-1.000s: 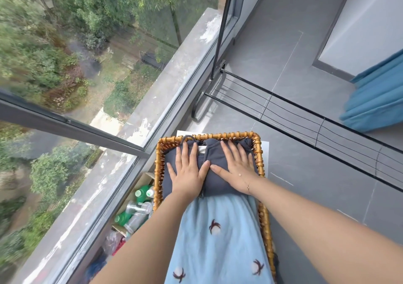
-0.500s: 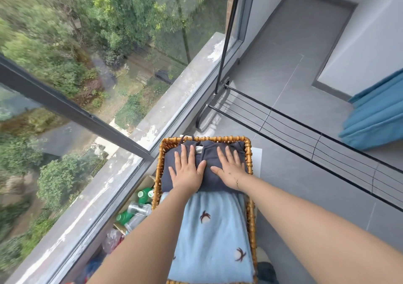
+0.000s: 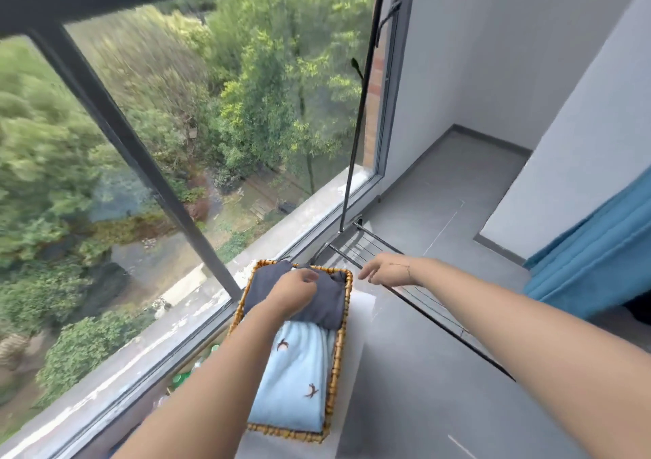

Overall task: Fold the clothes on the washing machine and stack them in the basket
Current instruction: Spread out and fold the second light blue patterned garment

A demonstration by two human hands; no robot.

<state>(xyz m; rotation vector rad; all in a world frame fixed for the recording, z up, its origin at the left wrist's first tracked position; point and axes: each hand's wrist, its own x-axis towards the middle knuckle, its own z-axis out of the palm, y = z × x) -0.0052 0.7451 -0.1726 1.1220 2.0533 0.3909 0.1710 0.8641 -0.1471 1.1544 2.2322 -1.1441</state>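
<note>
2 folded garments lie in the rectangular woven wicker basket (image 3: 347, 314).
Dark navy folded garment (image 3: 327, 300) rests at the far end above the light blue patterned folded cloth (image 3: 299, 377); left hand (image 3: 296, 291) hovers over the navy one, fingers loosely curled, holding nothing visible; right hand (image 3: 385, 272) hangs beside the basket, fingers relaxed.

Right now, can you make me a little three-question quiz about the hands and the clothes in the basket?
1. True or false: the right hand is pressing on the dark grey folded garment.
2. Which lies nearer the window end of the woven wicker basket: A) the light blue folded cloth with small dark prints, or B) the dark grey garment?
3. Fill in: the left hand is over the ____ garment.

Key: 1 false; 2 B; 3 dark grey.
</note>
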